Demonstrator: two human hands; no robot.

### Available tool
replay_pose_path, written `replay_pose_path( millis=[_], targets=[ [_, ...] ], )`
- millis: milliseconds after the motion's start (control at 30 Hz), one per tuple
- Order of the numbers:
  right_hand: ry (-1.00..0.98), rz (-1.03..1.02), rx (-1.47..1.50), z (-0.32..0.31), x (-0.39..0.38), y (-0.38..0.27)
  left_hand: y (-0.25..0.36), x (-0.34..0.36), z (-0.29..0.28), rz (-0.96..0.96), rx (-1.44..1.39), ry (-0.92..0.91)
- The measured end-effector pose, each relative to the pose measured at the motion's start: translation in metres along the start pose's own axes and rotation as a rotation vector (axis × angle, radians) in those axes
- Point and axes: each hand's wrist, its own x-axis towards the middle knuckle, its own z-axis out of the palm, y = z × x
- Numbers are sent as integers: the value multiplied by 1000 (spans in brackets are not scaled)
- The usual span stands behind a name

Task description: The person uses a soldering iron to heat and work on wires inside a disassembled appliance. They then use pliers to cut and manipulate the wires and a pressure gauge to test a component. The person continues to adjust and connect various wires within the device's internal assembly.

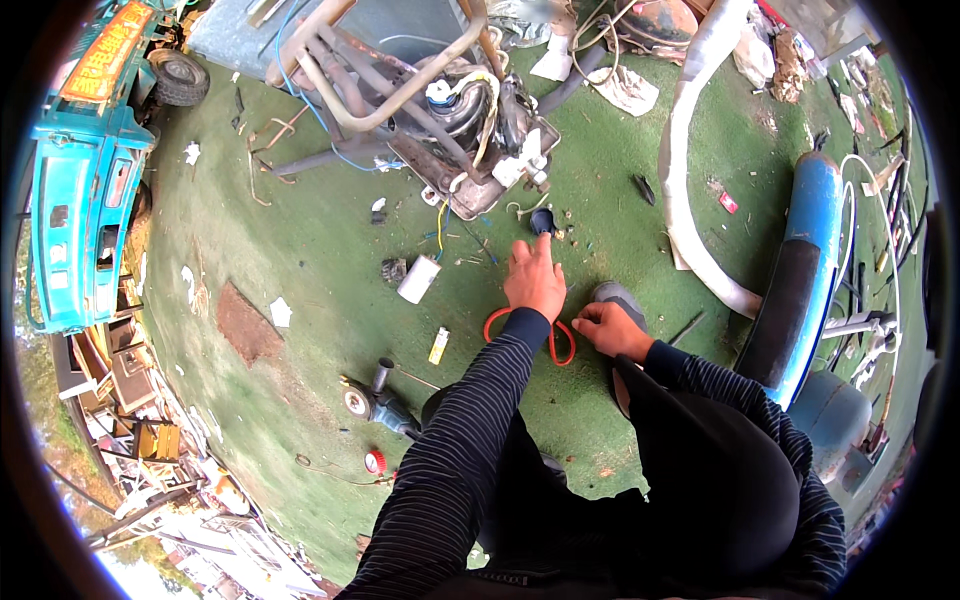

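My left hand (pixel 535 280) reaches forward over the green ground, its index finger stretched out to the near rim of a small dark blue cup (pixel 541 221). The other fingers are partly bent, and I see nothing held in them. Below that wrist lie the curved red handles (pixel 566 352) of a hand tool; my forearm hides its middle, so its kind does not show. My right hand (pixel 614 329) is close beside these handles, above my shoe, with fingers curled and tips together. Whether something small is pinched there cannot be made out.
Ahead stands a metal tube frame with a motor (pixel 460 110). A white cylinder (pixel 419 279) with wires, a lighter (pixel 438 345) and an angle grinder (pixel 378 402) lie leftward. Rightward are a blue gas cylinder (pixel 812 210) and a thick pale hose (pixel 684 200). A turquoise truck (pixel 85 220) stands far left.
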Motion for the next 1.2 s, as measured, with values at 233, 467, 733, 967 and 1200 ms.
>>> replay_pose_path(
  millis=[233, 467, 733, 967, 1200],
  targets=[
    [-103, 194, 357, -7, -6, -2, 16, 35, 7, -197, 130, 133],
    [-135, 212, 331, -11, -1, -6, 13, 56, 16, -257, 93, 65],
    [-156, 270, 481, -16, 1, -7, 3, 29, 6, -148, -178, 203],
    [-107, 285, 743, -51, 11, -56, -2, -27, -32, 216, -458, 219],
    [-282, 279, 824, -64, 4, -104, -4, -35, -52, 317, -571, 154]
  ],
)
